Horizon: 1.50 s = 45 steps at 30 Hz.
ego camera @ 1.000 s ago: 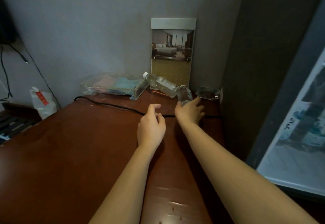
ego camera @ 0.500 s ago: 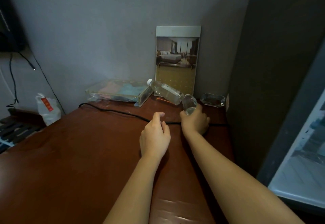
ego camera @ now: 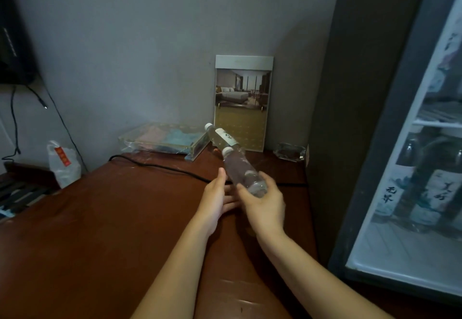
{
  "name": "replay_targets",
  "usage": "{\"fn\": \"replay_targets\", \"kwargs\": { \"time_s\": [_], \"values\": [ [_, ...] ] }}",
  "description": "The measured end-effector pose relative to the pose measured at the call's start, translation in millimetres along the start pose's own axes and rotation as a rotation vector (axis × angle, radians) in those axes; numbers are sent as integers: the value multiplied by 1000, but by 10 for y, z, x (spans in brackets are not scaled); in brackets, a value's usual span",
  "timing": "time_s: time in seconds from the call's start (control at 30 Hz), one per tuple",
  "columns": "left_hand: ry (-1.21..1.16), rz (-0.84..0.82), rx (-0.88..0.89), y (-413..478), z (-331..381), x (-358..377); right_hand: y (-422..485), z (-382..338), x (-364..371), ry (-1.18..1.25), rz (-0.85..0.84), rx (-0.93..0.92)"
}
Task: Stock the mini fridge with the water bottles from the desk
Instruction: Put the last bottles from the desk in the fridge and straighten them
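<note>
**Head view (the only one).**

- The right grip is closed round the base end of a water bottle. Fingers and thumb are wrapped about its lower body.
- The bottle is held tilted and clear of the desk, with its cap pointed up and away from the grip.
- The left grip is spread open just left of the right grip, fingers straight, palm turned toward the bottle. Nothing is held in it. Whether its thumb touches the bottle cannot be told.
- A second water bottle is seen beyond the right grip, just past the held bottle's cap. It lies slanted, its neck propped on a clear box.
- A black cable is run across the desk beyond both grips.
- The mini fridge stands to the right of the right grip, apart from it. Shelves are dimly seen through its front. Whether its door is open cannot be told.

**Step in hand (judged).** One bottle is taken up and one is left on the desk, so stocking is barely begun.

**Next move (judged).**
- Either the held bottle is passed to the waiting left grip, which frees the right grip for the second bottle, or it is carried rightward to a fridge shelf.
- A firm wrap is called for, since the bottle is gripped low and could swing.
- The fridge door should be checked first.
</note>
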<state>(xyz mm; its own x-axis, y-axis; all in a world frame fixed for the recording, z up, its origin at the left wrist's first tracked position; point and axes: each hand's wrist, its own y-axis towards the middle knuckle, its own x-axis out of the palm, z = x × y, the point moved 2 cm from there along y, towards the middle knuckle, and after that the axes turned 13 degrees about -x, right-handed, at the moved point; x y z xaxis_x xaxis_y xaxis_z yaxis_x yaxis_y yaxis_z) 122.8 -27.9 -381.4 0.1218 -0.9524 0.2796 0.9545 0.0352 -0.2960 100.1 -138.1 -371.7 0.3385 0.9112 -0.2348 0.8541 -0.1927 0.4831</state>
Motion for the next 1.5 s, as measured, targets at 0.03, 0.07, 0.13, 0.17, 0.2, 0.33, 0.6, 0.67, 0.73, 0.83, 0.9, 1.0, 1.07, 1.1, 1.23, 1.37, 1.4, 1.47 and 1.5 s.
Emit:
{"fn": "replay_targets", "kwargs": {
  "time_s": [0.03,0.07,0.13,0.17,0.2,0.33,0.6,0.67,0.73,0.83,0.9,1.0,1.07,1.1,1.23,1.37,1.4,1.47,1.5],
  "values": [
    [-33,-35,-5,-24,7,-4,-53,-27,-37,-29,-65,-46],
    [-51,-57,-4,-46,8,-14,-99,-49,-73,-62,-134,-92],
    [-65,-82,4,-94,1,-29,-162,-82,-144,-128,-249,-166],
    [-73,-97,8,-111,-5,-26,-189,-98,-182,-153,-288,-188],
    [-88,-115,12,-122,-12,-20,-212,-116,-220,-157,-317,-203],
    [-135,-172,43,-154,-10,17,-260,-194,-342,1,-400,-199],
    [-177,-314,144,-278,71,86,-229,-206,-469,338,-550,3],
    [-129,-322,156,-356,86,96,-255,-177,-475,331,-577,-10],
    [-84,-320,157,-445,80,100,-289,-138,-498,300,-565,-38],
    [-13,-319,170,-602,53,120,-344,-137,-565,273,-555,-50],
    [57,-303,201,-730,50,133,-375,-157,-623,255,-567,-68],
    [203,-231,273,-928,104,137,-425,-239,-718,236,-592,-92],
    [257,-183,328,-1064,161,142,-456,-326,-787,258,-621,-112],
    [271,-168,356,-1137,189,151,-466,-377,-828,277,-637,-116],
    [322,-148,441,-1463,270,271,-479,-633,-1089,319,-694,-116],
    [388,-167,478,-1737,283,501,-487,-830,-1456,330,-682,-159],
    [412,-179,489,-1801,288,577,-493,-860,-1554,334,-676,-163],
    [450,-203,510,-1920,309,747,-509,-916,-1761,327,-661,-180],
    [457,-216,518,-1976,324,842,-520,-944,-1870,309,-646,-198]
  ]
}}
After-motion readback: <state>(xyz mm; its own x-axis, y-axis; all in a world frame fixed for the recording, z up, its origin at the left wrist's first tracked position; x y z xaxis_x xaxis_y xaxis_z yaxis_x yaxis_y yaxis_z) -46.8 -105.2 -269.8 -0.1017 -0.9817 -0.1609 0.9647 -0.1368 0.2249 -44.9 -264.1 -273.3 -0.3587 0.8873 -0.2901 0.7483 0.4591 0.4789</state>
